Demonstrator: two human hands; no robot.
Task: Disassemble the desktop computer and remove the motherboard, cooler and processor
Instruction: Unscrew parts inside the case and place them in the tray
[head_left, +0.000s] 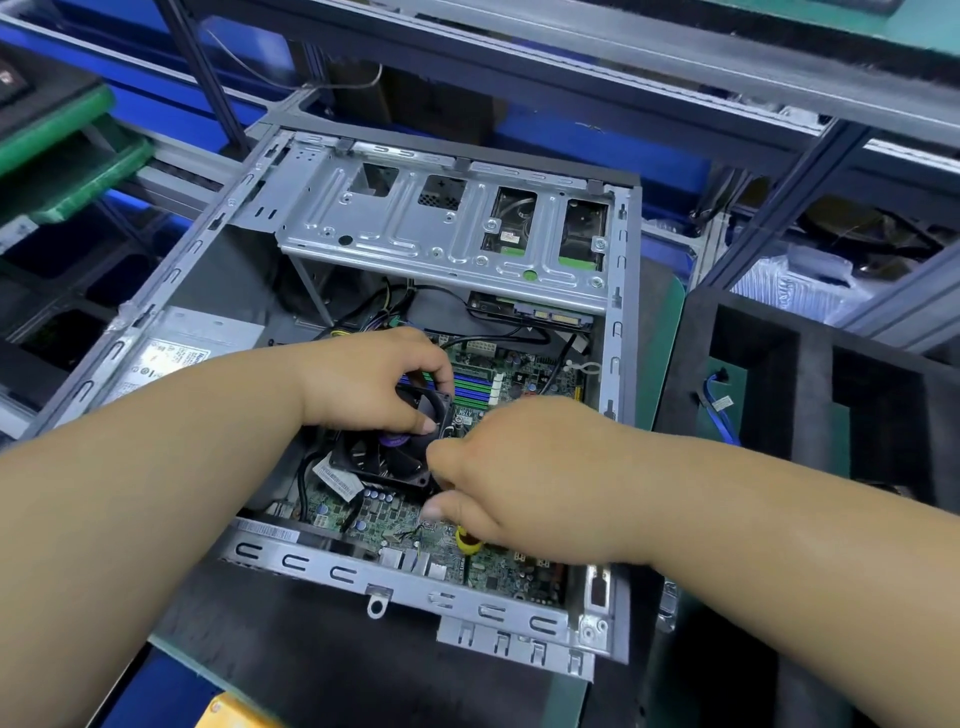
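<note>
power supply (171, 358) label print blurred, nothing legible

Both forearms bare up to the frame edge, no sleeves in shot. Left hand (371, 382) and right hand (524, 470): no gloves, no rings, no watch or ESD strap at either wrist. Fingernails short and unpainted where they show. No marks or tape on the hands or arms.

A blue cable (719, 402) lies in a black foam tray (789, 374); green trays (78, 171) stack far left.
</note>
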